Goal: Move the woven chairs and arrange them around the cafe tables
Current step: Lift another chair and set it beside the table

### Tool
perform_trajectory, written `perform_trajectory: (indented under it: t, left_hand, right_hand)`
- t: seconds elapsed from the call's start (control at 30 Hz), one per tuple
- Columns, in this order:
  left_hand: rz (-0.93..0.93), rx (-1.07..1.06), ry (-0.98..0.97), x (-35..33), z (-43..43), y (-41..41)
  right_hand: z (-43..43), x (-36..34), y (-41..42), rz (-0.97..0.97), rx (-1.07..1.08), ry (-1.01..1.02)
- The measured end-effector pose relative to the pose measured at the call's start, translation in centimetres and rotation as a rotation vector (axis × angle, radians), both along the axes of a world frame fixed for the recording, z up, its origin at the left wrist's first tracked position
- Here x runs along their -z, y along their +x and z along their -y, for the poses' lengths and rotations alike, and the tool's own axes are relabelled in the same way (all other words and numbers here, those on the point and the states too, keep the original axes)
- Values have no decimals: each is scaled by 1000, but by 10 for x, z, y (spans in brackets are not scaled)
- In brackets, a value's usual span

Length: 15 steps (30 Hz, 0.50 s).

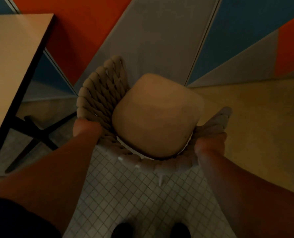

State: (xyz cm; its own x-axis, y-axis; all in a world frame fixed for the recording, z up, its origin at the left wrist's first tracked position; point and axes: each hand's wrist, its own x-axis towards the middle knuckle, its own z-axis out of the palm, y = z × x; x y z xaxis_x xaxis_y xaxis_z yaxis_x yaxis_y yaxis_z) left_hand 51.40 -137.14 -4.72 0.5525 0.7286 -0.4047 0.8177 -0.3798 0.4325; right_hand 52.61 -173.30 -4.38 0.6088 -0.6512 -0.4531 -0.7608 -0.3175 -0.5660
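1. The woven chair (pixel 98 93) is just right of the tabletop (pixel 14 57), apart from it; a tan cushion (pixel 157 115) fills its seat; whether its legs touch the floor cannot be told.
2. The left hand (pixel 85 128) grasps the chair's left rim; the right hand (pixel 209 145) grasps its right rim, fingers curled over the weave.
3. White tiled floor (pixel 125 194) lies behind the chair's back.

I am looking down into what seems to be a cafe or casual dining room. A square, pale-topped bench (pixel 14 57) with a dark edge stands on a black cross-shaped foot (pixel 38 133). Near it is a woven rope chair (pixel 98 93) with a tan seat cushion (pixel 158 117). The wall panels (pixel 160 31) are bold orange, blue and grey shapes, and small square floor tiles (pixel 125 194) lie below.
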Motion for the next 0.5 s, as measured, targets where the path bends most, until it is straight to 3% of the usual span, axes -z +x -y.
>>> perform_trajectory:
  t: [0.17, 0.37, 0.5]
  left_hand:
    - [46, -154, -47, -3, 30, -28]
    - [116, -364, -248, -9, 76, -70]
    - [97, -449, -218, -19, 108, -82]
  right_hand:
    - [19, -6, 25, 16, -159, -63]
    - [39, -12, 59, -9, -359, -157]
    - [46, -16, 79, -20, -457, -209]
